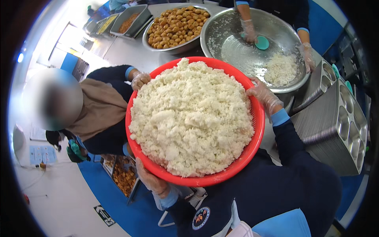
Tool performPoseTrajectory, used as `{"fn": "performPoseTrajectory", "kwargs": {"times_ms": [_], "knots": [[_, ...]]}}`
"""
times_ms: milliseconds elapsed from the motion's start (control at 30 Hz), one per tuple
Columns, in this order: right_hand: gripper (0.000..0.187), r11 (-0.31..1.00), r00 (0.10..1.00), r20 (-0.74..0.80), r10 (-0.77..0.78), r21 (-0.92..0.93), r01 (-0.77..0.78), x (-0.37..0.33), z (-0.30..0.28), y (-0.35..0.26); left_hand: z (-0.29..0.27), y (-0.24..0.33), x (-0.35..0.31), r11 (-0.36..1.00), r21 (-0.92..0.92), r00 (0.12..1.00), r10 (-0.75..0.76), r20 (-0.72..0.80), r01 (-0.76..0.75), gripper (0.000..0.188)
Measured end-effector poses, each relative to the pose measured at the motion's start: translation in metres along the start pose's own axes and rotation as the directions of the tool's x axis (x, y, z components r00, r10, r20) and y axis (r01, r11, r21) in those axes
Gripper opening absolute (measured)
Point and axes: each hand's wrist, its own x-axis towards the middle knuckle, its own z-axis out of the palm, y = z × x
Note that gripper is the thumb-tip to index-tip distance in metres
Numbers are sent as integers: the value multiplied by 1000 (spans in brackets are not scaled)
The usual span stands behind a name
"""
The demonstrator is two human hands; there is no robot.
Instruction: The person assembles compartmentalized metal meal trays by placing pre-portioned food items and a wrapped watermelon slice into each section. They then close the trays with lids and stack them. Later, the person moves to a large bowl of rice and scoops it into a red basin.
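Observation:
A red perforated plastic basket, heaped with white cooked rice, is held up in front of me. My left hand, in a clear plastic glove, grips its near left rim. On the far right rim my gloved right hand is closed, thumb over the edge. A co-worker at the left has a gloved hand on the far left rim. Just beyond the basket is a large metal basin with some leftover rice. Another co-worker's hand holds a green scoop inside it.
A metal bowl of round brown food pieces stands on the steel table. Stacked compartment trays rise at the right. At the back left is a grey tub. A tray of browned food sits low at the left.

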Motion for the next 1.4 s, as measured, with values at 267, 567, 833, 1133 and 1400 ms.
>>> {"fn": "performPoseTrajectory", "kwargs": {"times_ms": [267, 567, 833, 1133, 1400], "knots": [[75, 1000, 1000, -22, -3, -28, 3, 4, -4, 8, -9, -16, 11, 977, 153, 986, 133, 102, -148, 52], [81, 999, 999, -38, 36, 23, -35, -21, 19, 1, -5, -2, 18, 995, 58, 984, 65, 164, -75, 50], [77, 998, 996, 92, -11, -54, 16, -42, 4, -22, 38, 78, 63, 915, 92, 885, 347, 310, -392, 45], [63, 847, 936, 339, -92, 521, -106, -38, -62, -8, 208, 198, 104, 987, -143, 725, 42, 687, 79, 37], [76, 770, 808, -361, -465, 285, 571, -50, -94, 30, 330, 209, 128, 990, -114, 574, 141, 807, -83, 29]]}}
